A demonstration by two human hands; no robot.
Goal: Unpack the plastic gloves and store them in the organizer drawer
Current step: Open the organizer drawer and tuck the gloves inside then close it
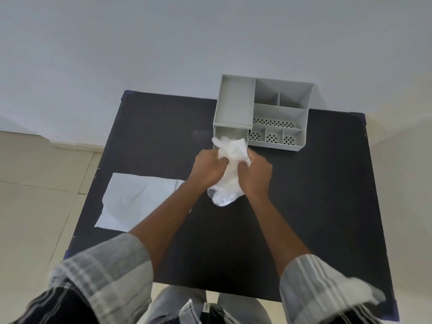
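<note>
Starting at the left edge of the black square surface point(304, 206): a flat white plastic sheet point(135, 202), likely the emptied wrapper, lies there with one corner poking past the edge. I judge it spent and out of play.

Moving in, my left hand point(207, 168) is curled tight into the left side of a crumpled bundle of thin translucent plastic gloves point(230, 169). The bundle is held above the middle of the surface, its top puffing up between my hands and its tail drooping toward me. My right hand point(254, 175) is clamped on the other side, fingers closed around the film.

Just beyond the bundle, at the far edge, sits the grey plastic desk organizer point(278, 113) with its open drawer point(230, 134) pulled out toward me at its left end; the gloves' top overlaps the drawer's mouth in this view, though I can't tell whether it's actually inside.

The risk here, I'd say: this film is slippery and springy. Stuff it loosely and it may balloon back out, snag the drawer's front lip, or block it from shutting. Push too hard and the light organizer could slide toward the wall.
</note>
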